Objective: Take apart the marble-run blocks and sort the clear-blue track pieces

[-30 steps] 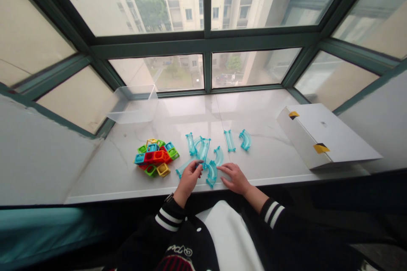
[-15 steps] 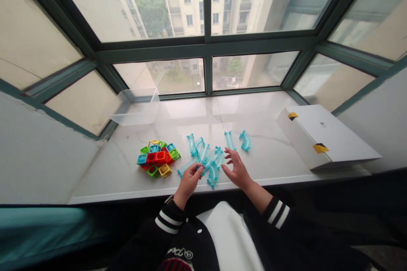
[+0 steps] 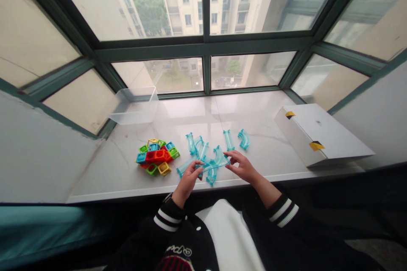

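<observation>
A straight translucent blue track piece (image 3: 218, 165) is held between my two hands, above a loose pile of similar pieces. My left hand (image 3: 190, 176) is closed on its left end. At its right end, the thumb and fingers of my right hand (image 3: 241, 167) pinch it. Beneath and around it lie curved pieces (image 3: 211, 175) and straight pieces (image 3: 186, 166), partly covered by the held one. Beyond my right hand, another straight piece (image 3: 228, 140) and a curved piece (image 3: 244, 139) lie apart from the pile.
Left of the track pieces sits a heap of red, green, blue and yellow blocks (image 3: 157, 156). A clear plastic bin (image 3: 135, 108) stands at the back left of the marble sill (image 3: 117, 178). A white box (image 3: 327, 133) with yellow-black tabs is on the right, below the windows.
The held track piece has turned from slanting away to nearly level across me. My right hand, open and apart before, has closed on its right end.
</observation>
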Demonstrator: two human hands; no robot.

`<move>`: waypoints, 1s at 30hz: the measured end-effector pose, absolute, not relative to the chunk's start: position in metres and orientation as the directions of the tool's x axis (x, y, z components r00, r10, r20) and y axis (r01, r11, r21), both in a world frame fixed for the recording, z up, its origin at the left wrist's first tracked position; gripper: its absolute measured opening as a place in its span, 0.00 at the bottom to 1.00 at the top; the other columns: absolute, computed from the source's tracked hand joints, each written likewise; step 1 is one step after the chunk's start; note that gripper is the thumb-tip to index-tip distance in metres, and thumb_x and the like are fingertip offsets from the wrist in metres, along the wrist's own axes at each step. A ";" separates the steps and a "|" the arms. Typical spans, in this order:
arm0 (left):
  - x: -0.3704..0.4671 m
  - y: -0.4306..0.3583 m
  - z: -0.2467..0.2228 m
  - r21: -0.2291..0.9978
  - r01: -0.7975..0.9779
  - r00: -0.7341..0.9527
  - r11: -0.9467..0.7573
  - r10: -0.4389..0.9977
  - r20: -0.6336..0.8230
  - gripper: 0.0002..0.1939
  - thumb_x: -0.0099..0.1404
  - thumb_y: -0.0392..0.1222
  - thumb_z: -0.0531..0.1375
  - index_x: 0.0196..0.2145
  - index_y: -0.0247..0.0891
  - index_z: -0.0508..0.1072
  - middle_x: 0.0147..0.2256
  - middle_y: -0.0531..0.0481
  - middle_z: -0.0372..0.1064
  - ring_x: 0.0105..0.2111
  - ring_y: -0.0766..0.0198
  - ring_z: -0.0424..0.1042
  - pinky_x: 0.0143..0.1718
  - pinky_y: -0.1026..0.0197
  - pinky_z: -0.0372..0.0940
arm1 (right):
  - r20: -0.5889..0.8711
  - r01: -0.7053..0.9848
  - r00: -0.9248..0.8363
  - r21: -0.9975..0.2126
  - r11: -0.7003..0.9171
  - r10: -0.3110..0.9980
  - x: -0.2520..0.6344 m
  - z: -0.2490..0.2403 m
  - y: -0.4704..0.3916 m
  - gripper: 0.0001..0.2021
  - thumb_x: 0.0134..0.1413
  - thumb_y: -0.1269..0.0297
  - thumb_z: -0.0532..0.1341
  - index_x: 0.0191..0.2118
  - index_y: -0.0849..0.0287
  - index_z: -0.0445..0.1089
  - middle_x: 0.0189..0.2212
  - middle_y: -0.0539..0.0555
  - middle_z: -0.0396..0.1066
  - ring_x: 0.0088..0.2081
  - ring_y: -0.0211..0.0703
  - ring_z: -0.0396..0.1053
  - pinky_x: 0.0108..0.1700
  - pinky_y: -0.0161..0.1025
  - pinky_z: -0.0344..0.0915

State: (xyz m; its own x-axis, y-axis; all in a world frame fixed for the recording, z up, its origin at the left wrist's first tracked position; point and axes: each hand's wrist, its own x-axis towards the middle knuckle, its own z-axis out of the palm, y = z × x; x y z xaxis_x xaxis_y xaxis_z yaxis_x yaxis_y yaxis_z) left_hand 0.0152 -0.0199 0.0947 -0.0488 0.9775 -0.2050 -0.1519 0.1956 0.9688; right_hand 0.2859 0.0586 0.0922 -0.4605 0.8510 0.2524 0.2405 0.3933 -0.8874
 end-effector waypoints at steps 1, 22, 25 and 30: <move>0.015 -0.020 0.094 0.963 -0.179 -0.069 0.199 0.974 -0.215 0.22 0.64 0.59 0.66 0.45 0.38 0.75 0.29 0.54 0.66 0.27 0.66 0.66 0.31 0.62 0.66 | 0.236 0.248 -0.471 -0.889 0.385 0.850 0.287 0.094 0.059 0.21 0.61 0.53 0.68 0.58 0.50 0.74 0.48 0.56 0.73 0.36 0.41 0.71 0.44 0.45 0.75; 0.015 -0.015 0.091 0.981 -0.118 -0.096 0.156 0.981 -0.168 0.32 0.65 0.67 0.63 0.52 0.37 0.71 0.36 0.50 0.70 0.30 0.66 0.69 0.32 0.61 0.68 | -0.144 0.217 -0.511 -0.976 -0.036 0.848 0.301 0.084 0.062 0.25 0.55 0.45 0.70 0.52 0.56 0.78 0.39 0.54 0.78 0.36 0.43 0.73 0.42 0.43 0.73; 0.016 -0.015 0.091 0.972 -0.141 -0.081 0.188 0.976 -0.200 0.31 0.63 0.68 0.64 0.49 0.37 0.71 0.34 0.50 0.71 0.29 0.66 0.69 0.32 0.61 0.67 | -0.132 0.202 -0.461 -0.979 -0.041 0.878 0.297 0.087 0.060 0.23 0.57 0.43 0.68 0.50 0.56 0.80 0.41 0.54 0.78 0.37 0.44 0.73 0.44 0.45 0.73; 0.015 -0.017 0.091 0.941 -0.180 0.030 0.287 0.958 -0.287 0.26 0.61 0.64 0.67 0.41 0.38 0.69 0.31 0.51 0.72 0.27 0.66 0.70 0.32 0.61 0.67 | -0.127 0.150 -0.307 -0.985 -0.084 0.943 0.289 0.085 0.061 0.27 0.58 0.38 0.65 0.50 0.57 0.79 0.36 0.53 0.77 0.35 0.44 0.73 0.44 0.48 0.75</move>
